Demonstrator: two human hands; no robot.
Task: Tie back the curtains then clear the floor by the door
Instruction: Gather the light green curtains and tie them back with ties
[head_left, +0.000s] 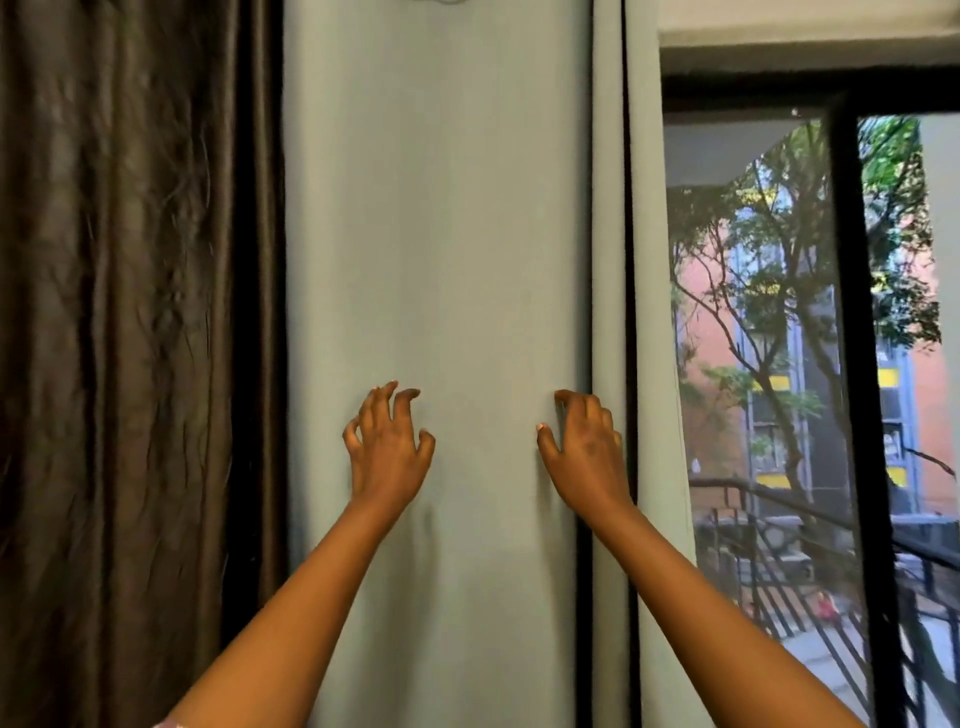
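Straight ahead, filling the middle of the view, hangs the pale curtain (441, 234), a smooth grey-blue panel running from top to bottom. Both hands reach up against it at about the same height. The left hand (387, 447) lies on the flat face of the cloth, left of centre, its fingers (382, 402) spread apart and bent like claws, tips on the fabric; whether they have gathered any cloth I cannot tell. The right hand (584, 444) sits at the panel's right edge, where a narrow fold (608, 208) begins, with its fingers curled at that edge and the thumb out to the left on the cloth; it seems to hook the edge, though the grip itself is hidden. Left of the pale panel, touching it, hangs a dark brown curtain (130, 338) in shiny, creased pleats. Right of the fold stands a black door frame (857, 364), and through the opening show trees (779, 260), a reddish building (711, 374) and a dark railing (810, 551).
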